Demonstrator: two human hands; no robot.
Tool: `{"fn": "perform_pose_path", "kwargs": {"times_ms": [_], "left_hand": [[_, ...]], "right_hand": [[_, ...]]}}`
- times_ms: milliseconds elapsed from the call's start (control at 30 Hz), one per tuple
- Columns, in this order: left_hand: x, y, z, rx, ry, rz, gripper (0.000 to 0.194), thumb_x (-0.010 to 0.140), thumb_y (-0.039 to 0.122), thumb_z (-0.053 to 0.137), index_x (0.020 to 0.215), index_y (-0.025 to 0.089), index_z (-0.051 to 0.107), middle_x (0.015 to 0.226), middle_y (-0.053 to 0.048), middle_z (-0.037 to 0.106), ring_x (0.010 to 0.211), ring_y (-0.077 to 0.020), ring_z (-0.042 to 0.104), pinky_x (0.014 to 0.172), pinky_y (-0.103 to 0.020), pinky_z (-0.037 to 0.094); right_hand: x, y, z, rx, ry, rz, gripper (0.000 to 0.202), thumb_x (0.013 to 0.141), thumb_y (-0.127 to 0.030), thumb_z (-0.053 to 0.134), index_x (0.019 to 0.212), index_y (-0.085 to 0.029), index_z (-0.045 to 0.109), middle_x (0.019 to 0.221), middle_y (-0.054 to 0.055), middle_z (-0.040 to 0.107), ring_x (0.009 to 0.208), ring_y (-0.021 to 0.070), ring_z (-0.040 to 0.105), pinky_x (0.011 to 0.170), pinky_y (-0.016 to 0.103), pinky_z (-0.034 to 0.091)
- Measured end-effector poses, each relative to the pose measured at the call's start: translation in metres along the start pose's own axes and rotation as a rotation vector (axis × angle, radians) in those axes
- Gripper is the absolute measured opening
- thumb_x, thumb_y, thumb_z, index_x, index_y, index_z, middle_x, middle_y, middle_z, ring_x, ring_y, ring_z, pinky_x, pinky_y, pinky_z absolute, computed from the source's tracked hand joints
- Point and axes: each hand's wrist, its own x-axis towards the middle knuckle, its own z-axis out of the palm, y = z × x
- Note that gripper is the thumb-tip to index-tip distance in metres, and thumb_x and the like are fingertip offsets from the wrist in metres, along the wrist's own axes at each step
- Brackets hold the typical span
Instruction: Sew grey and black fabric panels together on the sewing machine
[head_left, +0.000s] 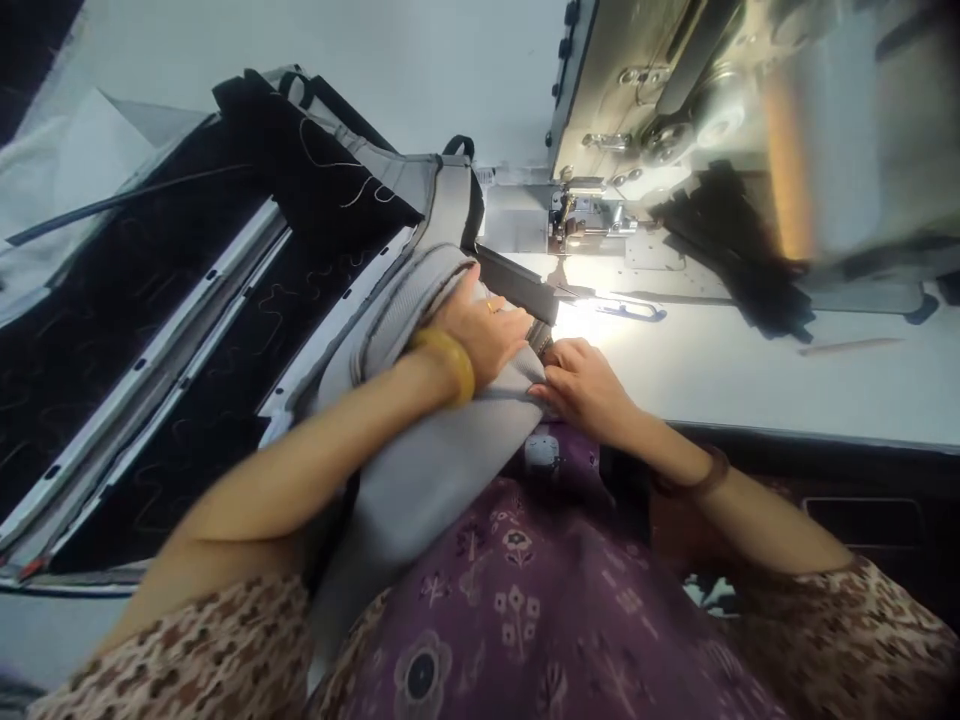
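Observation:
A large sewn cover of grey fabric (420, 480) and black fabric (187, 270) spreads over the left of the table and hangs down to my lap. My left hand (484, 330), with a yellow bangle at the wrist, grips a bunched fold of the grey fabric. Close by, my right hand (585, 385) has its fingers closed on the edge of the same fabric, pinching it. A dark strip (517, 283) runs just beyond my fingers towards the machine. The part of the edge inside my right fingers is hidden.
A sewing machine (592, 215) stands at the upper right, its lamp lighting the white table (720, 385). Blue-handled thread snips (630, 310) lie in front of it. Black fabric strips (739, 250) are bunched on the right, near a thin pinkish stick (851, 346).

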Motion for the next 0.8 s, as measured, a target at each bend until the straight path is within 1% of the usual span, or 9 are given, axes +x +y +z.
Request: {"fn": "perform_pose_path", "kwargs": {"times_ms": [67,200,300,433,567,633,700,767,800], "left_hand": [[-0.006,-0.003,0.014,-0.068,0.115,0.007,0.039,0.098,0.03,0.031,0.125,0.015,0.055,0.127,-0.009,0.059,0.123,-0.0269,0.05,0.117,-0.055,0.013],[0.0,-0.026,0.02,-0.011,0.151,0.022,0.042,0.099,0.029,0.024,0.124,0.017,0.056,0.125,-0.006,0.06,0.12,-0.0265,0.052,0.116,-0.058,0.012],[0.007,-0.034,0.019,0.056,0.173,0.011,0.042,0.099,0.036,0.028,0.123,0.017,0.056,0.123,-0.007,0.061,0.116,-0.0273,0.053,0.114,-0.057,0.017],[0.01,-0.027,0.023,0.104,0.152,-0.011,0.055,0.096,0.049,0.035,0.129,0.008,0.051,0.132,-0.015,0.054,0.123,-0.0329,0.046,0.11,-0.053,0.026],[0.009,-0.026,0.025,0.176,0.138,0.022,0.056,0.095,0.048,0.035,0.129,0.006,0.05,0.134,-0.019,0.05,0.121,-0.0334,0.047,0.106,-0.048,0.031],[0.007,-0.027,0.023,0.214,0.12,0.046,0.053,0.095,0.044,0.035,0.127,0.005,0.051,0.137,-0.02,0.048,0.118,-0.0335,0.049,0.101,-0.046,0.035],[0.004,-0.028,0.021,0.244,0.089,0.062,0.051,0.095,0.041,0.032,0.124,0.004,0.052,0.134,-0.021,0.05,0.116,-0.0335,0.051,0.096,-0.045,0.039],[0.003,-0.031,0.021,0.277,0.046,0.129,0.055,0.096,0.042,0.023,0.129,0.004,0.046,0.134,-0.021,0.05,0.116,-0.0326,0.051,0.094,-0.045,0.04],[0.003,-0.032,0.022,0.289,0.085,0.113,0.056,0.096,0.042,0.018,0.131,0.006,0.044,0.133,-0.02,0.051,0.116,-0.0337,0.051,0.093,-0.048,0.039]], "right_hand": [[0.007,-0.002,0.005,-0.032,-0.003,-0.016,0.041,0.097,-0.041,0.035,0.07,-0.019,0.056,0.084,0.009,0.052,0.082,0.0208,0.043,0.077,0.036,0.041],[0.036,-0.007,0.009,-0.141,-0.001,0.066,0.033,0.096,-0.035,0.04,0.077,-0.017,0.059,0.089,0.011,0.055,0.087,0.0225,0.048,0.08,0.036,0.043],[0.04,-0.004,0.0,-0.246,0.017,0.156,0.028,0.096,-0.032,0.041,0.093,-0.014,0.062,0.101,0.014,0.06,0.094,0.0241,0.052,0.083,0.036,0.043],[0.013,0.019,-0.02,-0.413,0.134,0.336,0.036,0.098,-0.029,0.03,0.123,-0.018,0.054,0.132,0.01,0.054,0.123,0.0293,0.044,0.097,0.046,0.035],[-0.007,0.043,-0.03,-0.449,0.124,0.558,0.044,0.098,-0.025,0.023,0.132,-0.013,0.048,0.136,0.013,0.052,0.126,0.0288,0.043,0.097,0.044,0.037],[-0.017,0.04,-0.037,-0.476,0.109,0.625,0.044,0.097,-0.025,0.025,0.132,-0.011,0.048,0.138,0.013,0.05,0.128,0.0291,0.041,0.099,0.045,0.036],[-0.038,0.031,-0.053,-0.489,0.093,0.637,0.044,0.097,-0.026,0.029,0.134,-0.013,0.047,0.141,0.011,0.047,0.131,0.0279,0.038,0.102,0.044,0.035],[-0.078,0.019,-0.078,-0.505,0.151,0.718,0.043,0.098,-0.028,0.029,0.136,-0.018,0.047,0.14,0.007,0.048,0.129,0.0243,0.042,0.102,0.04,0.037],[-0.105,0.014,-0.092,-0.533,0.206,0.798,0.043,0.099,-0.03,0.027,0.135,-0.019,0.047,0.138,0.006,0.051,0.127,0.0232,0.044,0.101,0.039,0.037]]}}
